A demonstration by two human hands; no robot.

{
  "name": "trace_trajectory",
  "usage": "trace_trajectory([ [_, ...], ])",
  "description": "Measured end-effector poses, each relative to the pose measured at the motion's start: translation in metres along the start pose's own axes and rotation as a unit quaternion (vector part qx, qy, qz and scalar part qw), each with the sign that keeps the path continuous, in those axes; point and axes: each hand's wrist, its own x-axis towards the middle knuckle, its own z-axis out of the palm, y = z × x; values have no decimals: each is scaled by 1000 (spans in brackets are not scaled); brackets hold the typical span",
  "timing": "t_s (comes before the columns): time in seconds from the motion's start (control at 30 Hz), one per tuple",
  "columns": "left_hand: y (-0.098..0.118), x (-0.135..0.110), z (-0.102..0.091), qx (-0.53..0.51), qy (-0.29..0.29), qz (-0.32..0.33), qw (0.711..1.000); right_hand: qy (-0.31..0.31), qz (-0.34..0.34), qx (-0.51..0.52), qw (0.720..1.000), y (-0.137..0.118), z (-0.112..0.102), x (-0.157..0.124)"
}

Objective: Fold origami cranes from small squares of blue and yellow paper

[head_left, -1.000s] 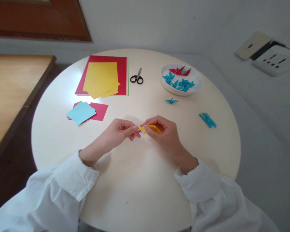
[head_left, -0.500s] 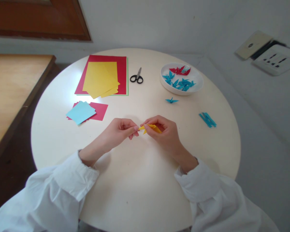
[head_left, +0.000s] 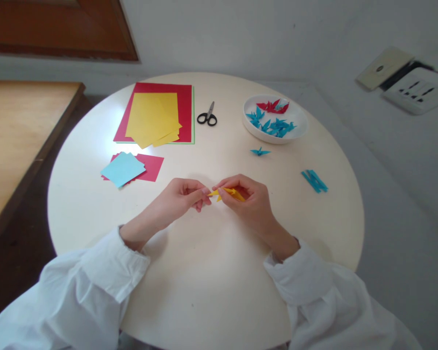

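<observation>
A small folded yellow paper piece [head_left: 235, 193], shaped like an origami crane, is held just above the middle of the table. My right hand [head_left: 246, 197] is closed round its body, thumb and forefinger pinching it. The fingertips of my left hand [head_left: 190, 195] pinch its thin pointed end on the left side. Part of the paper is hidden behind my right fingers. A blue paper crane [head_left: 260, 152] lies beyond my right hand, in front of a white dish [head_left: 250, 130] with several blue cranes [head_left: 277, 128] and red cranes [head_left: 273, 106] in it.
On the round white table [head_left: 204, 272] lie black-handled scissors [head_left: 207, 117], yellow sheets [head_left: 153, 116] over a larger red sheet [head_left: 186, 109], small light-blue squares [head_left: 123, 168] over red ones [head_left: 151, 167], and blue paper strips [head_left: 314, 181]. A wooden table [head_left: 25, 126] stands at left.
The pinch of both hands on the yellow paper stays almost the same; the left fingertips have shifted very slightly. The whole view has moved by a hair.
</observation>
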Motion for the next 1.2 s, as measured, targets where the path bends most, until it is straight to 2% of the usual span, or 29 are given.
trace_trajectory([
  [0.1,0,1,1,-17,-39,3,999,-5,-11,8,1000,1,0,-1],
  [0.2,0,1,2,-17,-52,4,998,-11,-17,10,1000,2,1,-2],
  [0.77,-3,1,8,-20,-6,13,1000,-29,-26,-47,998,4,1,-1],
  [1.03,-4,1,10,-58,-5,11,998,-32,-17,-40,999,7,2,-1],
  [1.2,-5,1,9,-77,-23,14,997,-32,-13,-42,999,5,2,-1],
])
